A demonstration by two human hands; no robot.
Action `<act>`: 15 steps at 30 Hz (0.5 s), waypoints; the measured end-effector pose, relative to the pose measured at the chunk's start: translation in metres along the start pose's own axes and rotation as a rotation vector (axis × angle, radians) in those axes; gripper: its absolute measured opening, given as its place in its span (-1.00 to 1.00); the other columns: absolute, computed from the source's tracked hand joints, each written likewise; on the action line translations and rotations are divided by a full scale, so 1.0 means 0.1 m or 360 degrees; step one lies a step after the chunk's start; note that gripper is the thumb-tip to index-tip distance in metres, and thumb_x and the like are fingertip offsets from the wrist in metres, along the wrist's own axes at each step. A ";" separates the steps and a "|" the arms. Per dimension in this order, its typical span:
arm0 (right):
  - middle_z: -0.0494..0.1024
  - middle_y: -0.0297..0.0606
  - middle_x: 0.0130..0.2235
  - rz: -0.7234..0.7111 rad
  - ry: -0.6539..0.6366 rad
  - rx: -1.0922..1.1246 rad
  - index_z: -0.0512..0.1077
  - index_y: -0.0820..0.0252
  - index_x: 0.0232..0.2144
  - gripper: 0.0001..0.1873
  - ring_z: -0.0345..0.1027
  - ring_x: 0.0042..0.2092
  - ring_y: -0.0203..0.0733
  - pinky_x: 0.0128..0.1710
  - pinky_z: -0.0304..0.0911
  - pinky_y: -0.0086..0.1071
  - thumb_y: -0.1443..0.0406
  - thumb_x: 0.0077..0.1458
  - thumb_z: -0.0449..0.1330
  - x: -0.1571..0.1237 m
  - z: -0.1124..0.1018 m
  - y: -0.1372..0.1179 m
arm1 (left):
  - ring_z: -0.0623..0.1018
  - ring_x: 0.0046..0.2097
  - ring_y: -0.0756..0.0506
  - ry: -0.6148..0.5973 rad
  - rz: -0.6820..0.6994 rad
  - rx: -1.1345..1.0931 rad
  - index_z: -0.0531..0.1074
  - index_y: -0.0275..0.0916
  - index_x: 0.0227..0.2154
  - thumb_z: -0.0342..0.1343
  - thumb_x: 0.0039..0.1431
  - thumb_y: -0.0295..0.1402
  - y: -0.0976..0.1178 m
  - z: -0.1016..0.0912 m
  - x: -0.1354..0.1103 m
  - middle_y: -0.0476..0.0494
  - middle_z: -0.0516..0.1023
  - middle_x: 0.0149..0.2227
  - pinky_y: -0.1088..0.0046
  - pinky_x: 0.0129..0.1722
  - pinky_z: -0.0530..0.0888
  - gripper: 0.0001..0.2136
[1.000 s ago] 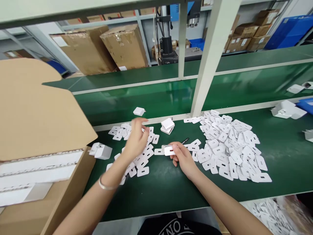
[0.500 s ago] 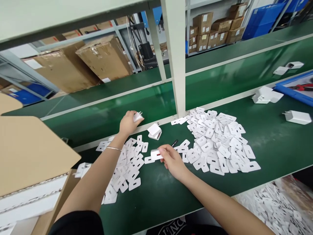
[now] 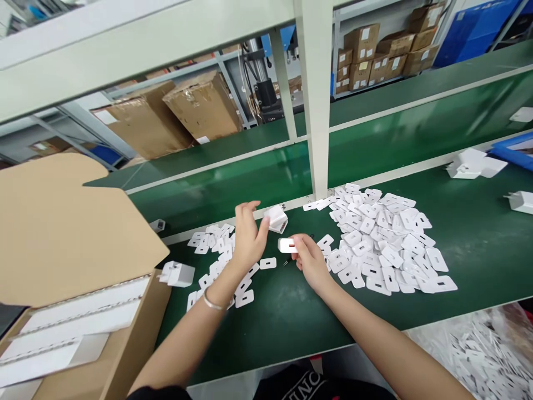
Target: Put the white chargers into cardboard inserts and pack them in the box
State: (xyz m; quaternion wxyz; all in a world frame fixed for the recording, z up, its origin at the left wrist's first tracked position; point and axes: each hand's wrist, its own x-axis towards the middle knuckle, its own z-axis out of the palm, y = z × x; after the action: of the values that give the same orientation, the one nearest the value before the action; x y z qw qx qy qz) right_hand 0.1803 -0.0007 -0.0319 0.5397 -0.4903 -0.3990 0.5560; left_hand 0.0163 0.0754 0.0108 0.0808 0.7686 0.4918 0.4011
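Note:
My right hand (image 3: 310,261) is closed on a small white charger (image 3: 286,245), holding it just above the green bench (image 3: 291,316). My left hand (image 3: 247,236) is curled beside it, fingers and thumb pinching the left edge of another white charger (image 3: 277,218) at the bench's back edge. A silver bangle sits on my left wrist. A small pile of flat white plastic tabs (image 3: 220,258) lies under my left hand, and a large pile of white tabs (image 3: 383,241) spreads to the right of my right hand.
An open cardboard box (image 3: 62,250) with white trays stands at the left, a loose charger (image 3: 177,273) beside it. A white frame post (image 3: 316,111) rises behind the hands. More chargers (image 3: 474,164) lie at far right. A bag of tabs (image 3: 478,350) sits below the bench.
My left hand reached back to the conveyor, took a white charger there and came back toward my right hand. My right hand kept hold of its charger and lifted it slightly.

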 end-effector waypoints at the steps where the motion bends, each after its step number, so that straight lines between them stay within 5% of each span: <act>1: 0.35 -0.37 -0.44 -0.0006 0.0005 -0.0016 0.46 0.11 -0.20 -0.36 0.15 -0.46 -0.25 -0.52 0.01 -0.37 -0.31 0.22 0.09 0.00 0.00 -0.01 | 0.46 0.07 -0.24 0.0023 -0.0068 -0.0096 0.30 -0.20 0.19 -0.21 0.52 0.01 0.07 -0.06 -0.13 -0.29 0.37 0.06 0.12 0.11 0.43 -0.54; 7: 0.48 -0.33 -0.35 -0.0197 -0.0115 -0.0156 0.43 0.09 -0.13 -0.49 0.35 -0.32 -0.15 -0.31 0.27 -0.28 -0.19 0.28 0.14 -0.07 0.03 -0.05 | 0.53 0.01 -0.20 -0.0453 -0.0273 -0.0675 0.26 -0.10 0.33 -0.26 0.55 0.00 0.33 -0.10 -0.80 -0.27 0.49 0.11 0.16 0.01 0.49 -0.51; 15: 0.44 -0.36 -0.35 -0.0331 -0.0369 -0.0587 0.36 0.07 -0.02 -0.56 0.36 -0.30 -0.13 -0.28 0.21 -0.26 -0.11 0.42 0.01 -0.14 0.01 -0.11 | 0.57 0.04 -0.20 -0.0299 -0.0288 -0.1018 0.47 -0.10 0.09 -0.09 0.52 -0.01 0.19 0.00 -0.81 -0.21 0.59 0.03 0.21 0.00 0.51 -0.62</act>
State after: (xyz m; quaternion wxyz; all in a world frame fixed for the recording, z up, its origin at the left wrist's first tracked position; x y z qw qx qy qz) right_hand 0.1809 -0.0134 -0.0190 0.4459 -0.4696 -0.6015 0.4677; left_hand 0.0135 -0.0006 -0.0230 0.3978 0.6911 0.3979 0.4537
